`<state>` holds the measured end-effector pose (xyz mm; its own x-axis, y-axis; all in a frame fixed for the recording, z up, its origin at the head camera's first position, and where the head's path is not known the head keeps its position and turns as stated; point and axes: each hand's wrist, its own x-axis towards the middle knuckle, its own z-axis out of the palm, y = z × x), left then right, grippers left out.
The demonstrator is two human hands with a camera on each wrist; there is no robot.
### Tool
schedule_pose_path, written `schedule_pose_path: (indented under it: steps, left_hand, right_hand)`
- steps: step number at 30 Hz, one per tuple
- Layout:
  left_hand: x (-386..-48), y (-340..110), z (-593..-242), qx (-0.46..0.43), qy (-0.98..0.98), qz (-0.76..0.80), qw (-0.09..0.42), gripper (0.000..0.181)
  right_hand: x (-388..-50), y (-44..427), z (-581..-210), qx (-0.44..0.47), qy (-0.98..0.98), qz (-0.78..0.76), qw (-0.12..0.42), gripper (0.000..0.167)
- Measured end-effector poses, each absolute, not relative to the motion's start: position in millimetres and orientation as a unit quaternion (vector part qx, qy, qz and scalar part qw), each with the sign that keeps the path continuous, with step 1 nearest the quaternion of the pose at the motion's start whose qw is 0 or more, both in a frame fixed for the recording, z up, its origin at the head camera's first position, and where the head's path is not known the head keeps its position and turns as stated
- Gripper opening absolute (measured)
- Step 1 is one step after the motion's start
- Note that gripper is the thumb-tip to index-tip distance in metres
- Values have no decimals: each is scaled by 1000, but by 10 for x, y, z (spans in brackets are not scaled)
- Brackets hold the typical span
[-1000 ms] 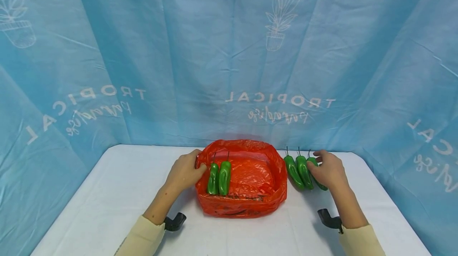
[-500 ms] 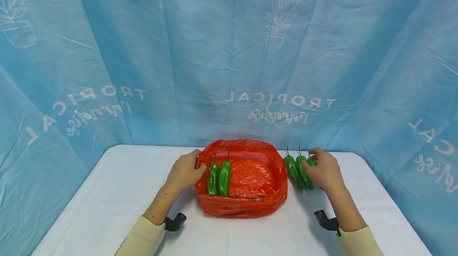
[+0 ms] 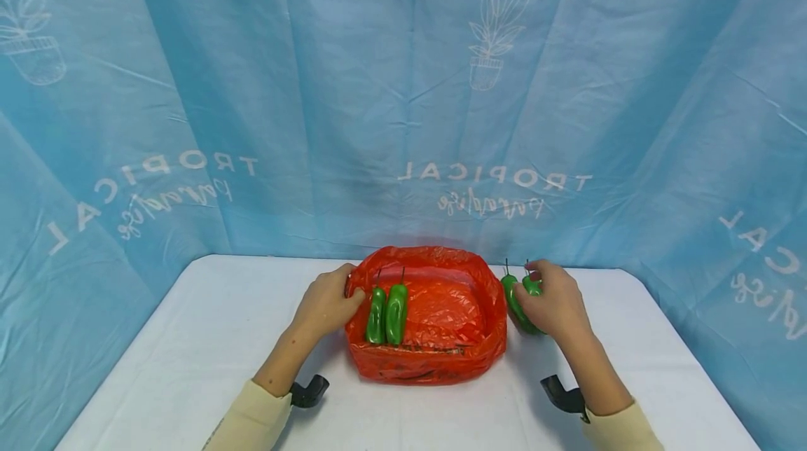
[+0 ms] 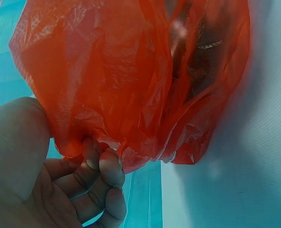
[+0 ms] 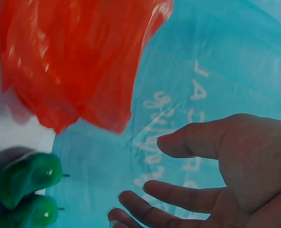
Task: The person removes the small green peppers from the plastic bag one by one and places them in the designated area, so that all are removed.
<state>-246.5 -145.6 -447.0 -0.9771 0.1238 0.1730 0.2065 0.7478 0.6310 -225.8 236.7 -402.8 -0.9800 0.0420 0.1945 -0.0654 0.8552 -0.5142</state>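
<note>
A red plastic bag (image 3: 435,369), its mouth spread wide, sits at the table's far middle. My left hand (image 3: 326,302) grips its left rim; in the left wrist view, curled fingers pinch the thin film (image 4: 102,85). Two green chili peppers (image 3: 396,314) with thin stems lie side by side inside, toward the left. Just right of the bag, more green chili peppers (image 3: 512,291) lie on the cloth, partly covered by my right hand (image 3: 555,300). That hand hovers over them, thumb and fingers apart and holding nothing in the right wrist view, where two peppers (image 5: 31,178) show.
A white cloth covers the table (image 3: 208,339). Close behind its back edge hangs a blue curtain (image 3: 353,122) with white lettering, which also closes in both sides. Black curved pieces (image 3: 309,391) stick out from both wrists.
My right hand has moved left across the peppers, from the rightmost one toward the bag, and now hides more of them. The left hand and the bag have stayed in place.
</note>
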Motion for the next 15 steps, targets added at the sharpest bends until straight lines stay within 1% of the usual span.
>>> schedule_pose_path:
  steps: [6, 15]
  left_hand:
    - [-2469, -1455, -4473, -86, -934, -342, 60, 38]
    - [-2466, -1447, -4477, -88, -934, -342, 62, 37]
  right_hand:
    - [-2223, 2210, -4004, 19, -957, 270, 107, 48]
    - [-2137, 1962, -3979, 39, -957, 271, 99, 51]
